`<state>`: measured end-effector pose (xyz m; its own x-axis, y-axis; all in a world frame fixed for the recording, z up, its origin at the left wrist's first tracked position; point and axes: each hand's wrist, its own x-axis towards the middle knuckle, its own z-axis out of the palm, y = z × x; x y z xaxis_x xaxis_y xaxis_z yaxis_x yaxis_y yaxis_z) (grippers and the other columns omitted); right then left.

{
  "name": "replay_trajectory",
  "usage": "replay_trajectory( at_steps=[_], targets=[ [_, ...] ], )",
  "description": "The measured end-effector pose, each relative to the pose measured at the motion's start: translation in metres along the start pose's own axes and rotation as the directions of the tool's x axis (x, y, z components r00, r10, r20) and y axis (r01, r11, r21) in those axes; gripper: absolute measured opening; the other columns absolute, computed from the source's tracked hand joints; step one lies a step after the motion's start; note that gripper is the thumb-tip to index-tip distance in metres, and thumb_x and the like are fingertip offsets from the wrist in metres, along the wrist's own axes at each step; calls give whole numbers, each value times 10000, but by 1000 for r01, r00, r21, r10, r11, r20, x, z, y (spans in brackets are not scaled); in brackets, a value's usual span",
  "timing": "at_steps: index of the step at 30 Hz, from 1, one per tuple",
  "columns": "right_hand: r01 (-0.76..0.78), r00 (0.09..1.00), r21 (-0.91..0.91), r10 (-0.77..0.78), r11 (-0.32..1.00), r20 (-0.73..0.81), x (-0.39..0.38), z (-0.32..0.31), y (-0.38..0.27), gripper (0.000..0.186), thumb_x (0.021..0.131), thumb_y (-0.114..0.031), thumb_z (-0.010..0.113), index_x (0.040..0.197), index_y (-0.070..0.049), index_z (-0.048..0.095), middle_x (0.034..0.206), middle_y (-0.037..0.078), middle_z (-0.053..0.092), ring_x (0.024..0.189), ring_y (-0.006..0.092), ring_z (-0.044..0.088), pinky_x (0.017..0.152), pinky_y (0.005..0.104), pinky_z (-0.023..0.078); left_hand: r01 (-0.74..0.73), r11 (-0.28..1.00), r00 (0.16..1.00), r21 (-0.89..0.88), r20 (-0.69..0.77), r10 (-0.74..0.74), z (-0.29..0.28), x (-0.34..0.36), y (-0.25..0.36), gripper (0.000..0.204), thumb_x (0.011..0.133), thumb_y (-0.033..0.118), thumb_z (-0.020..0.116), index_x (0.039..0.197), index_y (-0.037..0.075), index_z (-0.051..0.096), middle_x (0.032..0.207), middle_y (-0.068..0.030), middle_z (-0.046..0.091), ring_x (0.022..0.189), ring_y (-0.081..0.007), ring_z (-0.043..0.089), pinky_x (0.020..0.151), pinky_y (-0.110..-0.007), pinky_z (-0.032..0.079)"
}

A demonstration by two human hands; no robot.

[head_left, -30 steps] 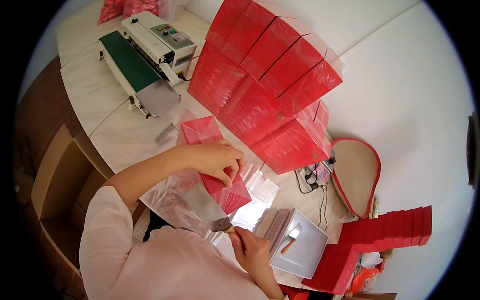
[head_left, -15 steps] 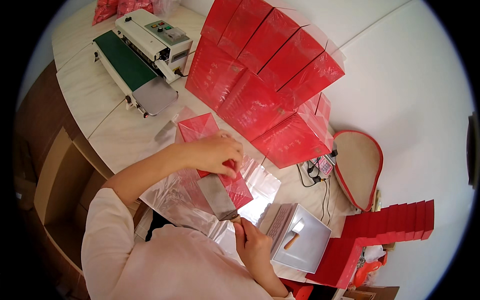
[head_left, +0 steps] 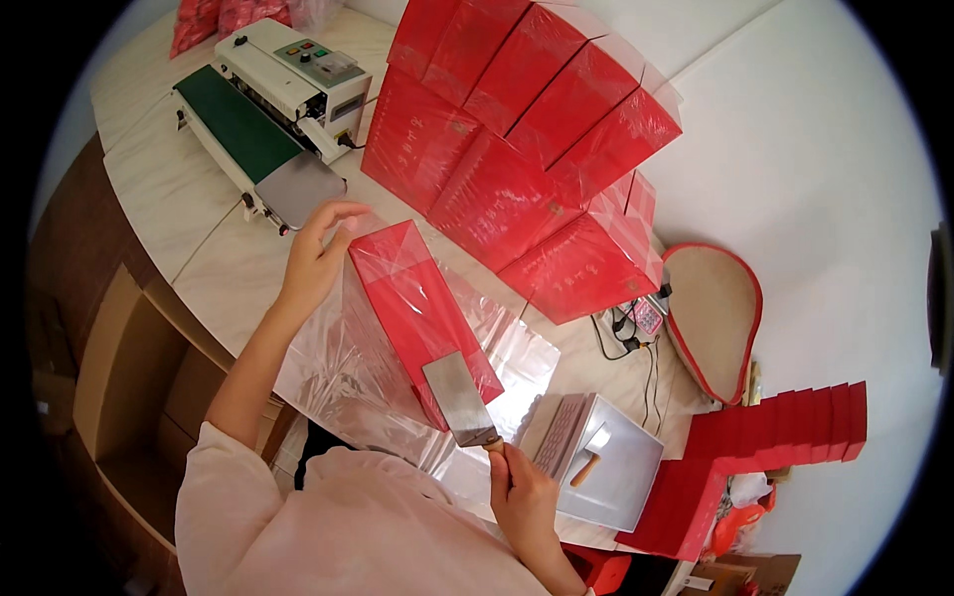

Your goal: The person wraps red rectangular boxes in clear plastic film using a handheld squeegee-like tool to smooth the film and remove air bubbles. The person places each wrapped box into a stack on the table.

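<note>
A long red box (head_left: 417,303) lies slantwise in front of me, with clear film (head_left: 348,348) over it and spread loosely around it. My right hand (head_left: 525,497) grips the short handle of a flat metal scraper (head_left: 457,392). Its wide blade rests over the near end of the box's top. At the box's far left corner is my left hand (head_left: 316,256), its fingers curved and the thumb apart from the forefinger, close to the film's edge. Whether these fingers touch the film cannot be made out.
Film-wrapped red boxes (head_left: 507,189) are stacked behind. A sealing machine (head_left: 268,109) with a green belt stands far left. To the right, a white tray (head_left: 621,492) holds a second scraper (head_left: 590,455), near stacked red boxes (head_left: 775,432). An open carton (head_left: 139,397) stands at left.
My left hand has left the middle of the box top and moved to its far left corner. The scraper has shifted slightly right, its blade now over the near end of the top.
</note>
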<state>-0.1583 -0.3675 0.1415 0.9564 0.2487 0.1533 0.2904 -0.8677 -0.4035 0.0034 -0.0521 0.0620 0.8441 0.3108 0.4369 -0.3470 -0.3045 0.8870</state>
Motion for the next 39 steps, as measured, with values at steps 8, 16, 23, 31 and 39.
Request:
replay_trajectory(
  at_steps=[8, 16, 23, 31, 39],
  targets=[
    [-25, 1000, 17, 25, 1000, 17, -16, -11, 13, 170, 912, -172, 643, 990, -21, 645, 710, 123, 647, 527, 294, 610, 465, 375, 457, 215, 917, 975, -337, 19, -222, 14, -27, -40, 390, 1054, 293, 389, 1211, -3, 588, 1200, -99, 614, 1148, -178, 543, 1022, -302, 376],
    [222, 969, 108, -231, 969, 87, 29, 2, 2, 130, 904, -115, 639, 973, -5, 653, 698, 153, 637, 549, 304, 620, 491, 359, 465, 420, 838, 898, -350, 25, -439, 24, -51, -54, 605, 1044, 443, 356, 1330, -68, 508, 1384, -157, 517, 1312, -217, 439, 1114, -300, 280],
    [273, 961, -166, -260, 948, 94, 82, 29, -17, 136, 951, -185, 580, 980, -52, 592, 614, 139, 606, 509, 317, 603, 450, 388, 443, 349, 830, 925, -435, 19, -378, 31, -54, -60, 528, 1049, 421, 364, 1199, -33, 590, 1158, -75, 633, 1095, -152, 535, 995, -281, 375],
    [305, 949, -384, -312, 871, 47, 126, 51, -49, 160, 969, -216, 547, 948, -58, 571, 586, 119, 610, 459, 293, 599, 400, 383, 447, 334, 855, 932, -396, 6, -361, 30, -56, -47, 489, 1051, 398, 360, 1207, -6, 587, 1087, -108, 660, 1030, -183, 580, 940, -295, 418],
    [388, 916, -397, -396, 832, 65, 183, 80, -82, 168, 985, -223, 520, 932, -67, 555, 572, 114, 599, 453, 289, 597, 398, 376, 452, 339, 912, 935, -232, -26, -355, 25, -57, -43, 497, 1047, 407, 356, 1207, -3, 587, 1043, -176, 672, 1010, -247, 629, 898, -328, 453]
  ],
)
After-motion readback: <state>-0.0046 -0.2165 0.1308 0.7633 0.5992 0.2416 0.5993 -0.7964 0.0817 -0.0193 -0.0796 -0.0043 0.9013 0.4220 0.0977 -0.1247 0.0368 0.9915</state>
